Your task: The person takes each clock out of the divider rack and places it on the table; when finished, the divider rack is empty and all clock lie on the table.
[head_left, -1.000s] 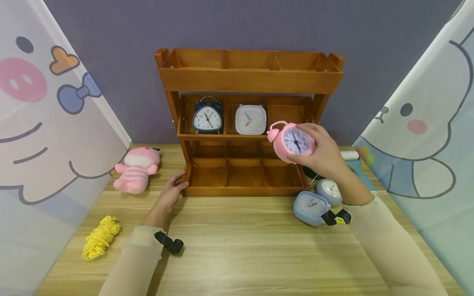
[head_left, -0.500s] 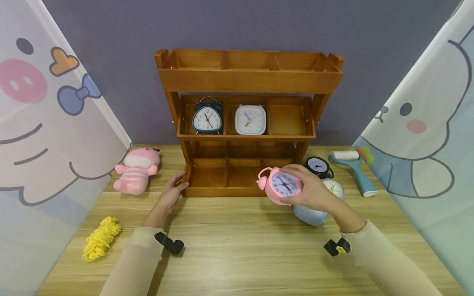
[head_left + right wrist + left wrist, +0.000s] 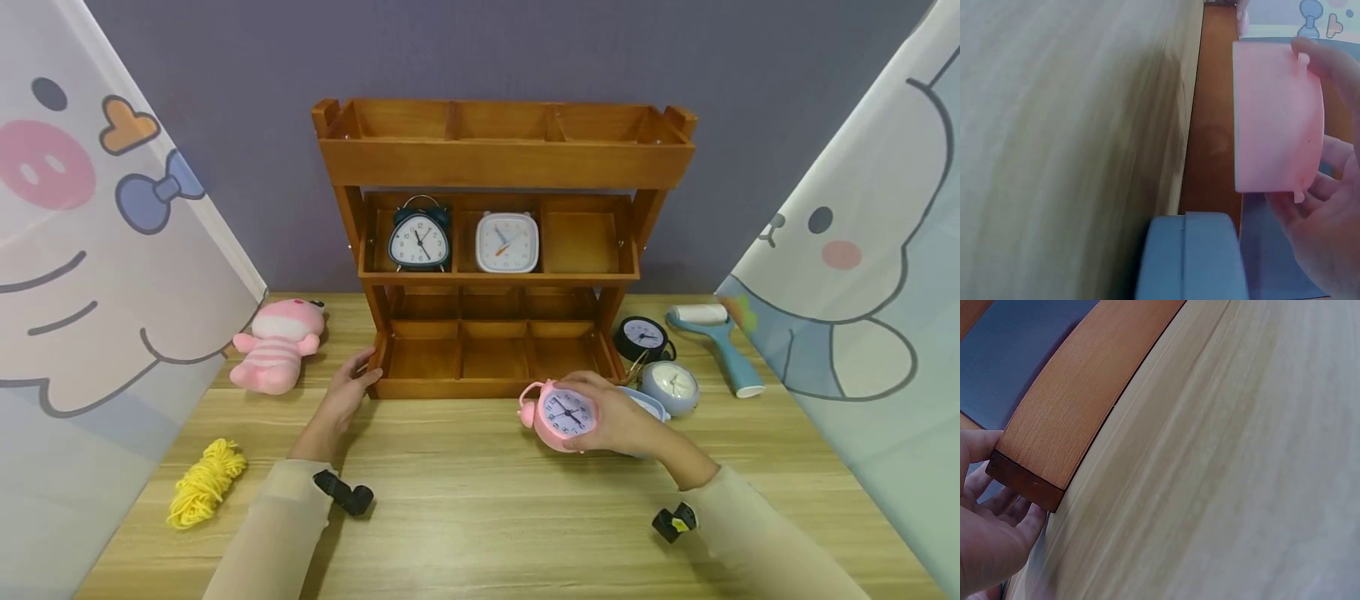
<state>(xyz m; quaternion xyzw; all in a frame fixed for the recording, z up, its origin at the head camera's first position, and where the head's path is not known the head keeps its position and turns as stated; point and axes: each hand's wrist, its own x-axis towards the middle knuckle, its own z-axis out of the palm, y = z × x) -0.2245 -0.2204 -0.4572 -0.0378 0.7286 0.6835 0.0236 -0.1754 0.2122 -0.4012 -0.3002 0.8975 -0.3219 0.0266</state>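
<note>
My right hand (image 3: 611,417) grips a pink twin-bell alarm clock (image 3: 567,413) by its round body, dial facing up, just in front of the wooden shelf (image 3: 495,388). In the right wrist view its pink side (image 3: 1275,119) shows between thumb and fingers. A light-blue clock (image 3: 1194,259) lies behind it, mostly covered by the hand in the head view. My left hand (image 3: 348,387) holds the shelf's bottom left corner, thumb and fingers on either side of the board end (image 3: 1025,481). On the middle tier stand a dark green alarm clock (image 3: 420,240) and a white square clock (image 3: 507,243).
Right of the shelf sit a black alarm clock (image 3: 642,335) and a round grey-blue clock (image 3: 670,387). Beyond them lies a blue-handled lint roller (image 3: 723,346). On the left are a pink plush toy (image 3: 276,346) and a yellow yarn bundle (image 3: 206,483).
My right hand has brought the pink alarm clock down and left, from before the middle tier to low in front of the shelf. The left hand stays in place.
</note>
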